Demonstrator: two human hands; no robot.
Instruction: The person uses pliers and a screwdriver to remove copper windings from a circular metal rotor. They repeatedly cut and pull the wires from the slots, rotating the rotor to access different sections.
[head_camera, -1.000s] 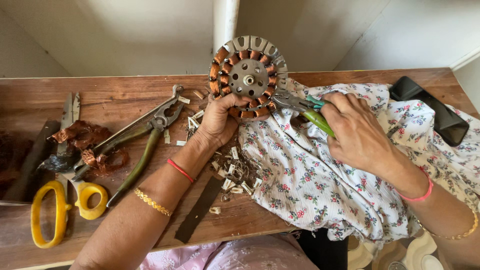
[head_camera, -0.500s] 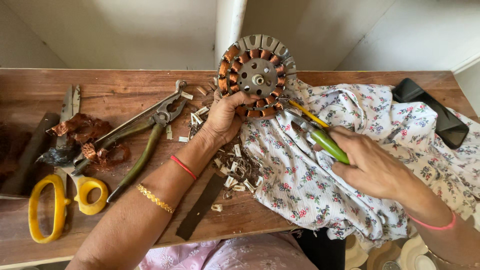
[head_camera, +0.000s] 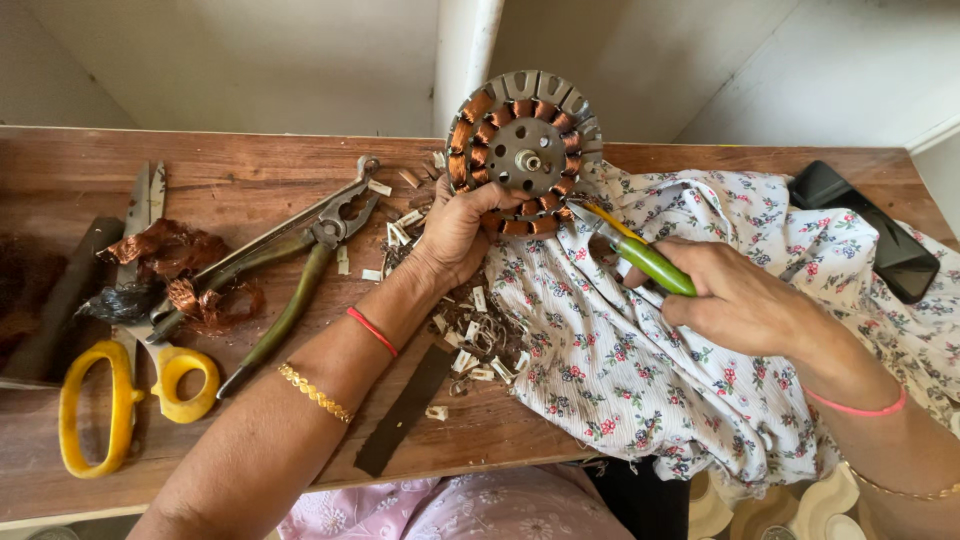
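We are seeing one stator (head_camera: 524, 150) gripped by left hand (head_camera: 455, 235) fingers; right hand (head_camera: 735, 295) is squeezing one pliers (head_camera: 640, 255), tips hidden.

You were at a makeshift home repair bench: a worn wooden tabletop (head_camera: 250, 185) against plain white walls, strewn with heavy pliers (head_camera: 290, 270), yellow-handled scissors (head_camera: 125, 390), stripped copper wire (head_camera: 185, 270) and a motor stator (head_camera: 522, 150).

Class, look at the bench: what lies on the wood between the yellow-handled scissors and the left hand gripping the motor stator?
In the head view, large green-handled pliers lie between the scissors and the left hand, with pale insulation scraps near the hand.
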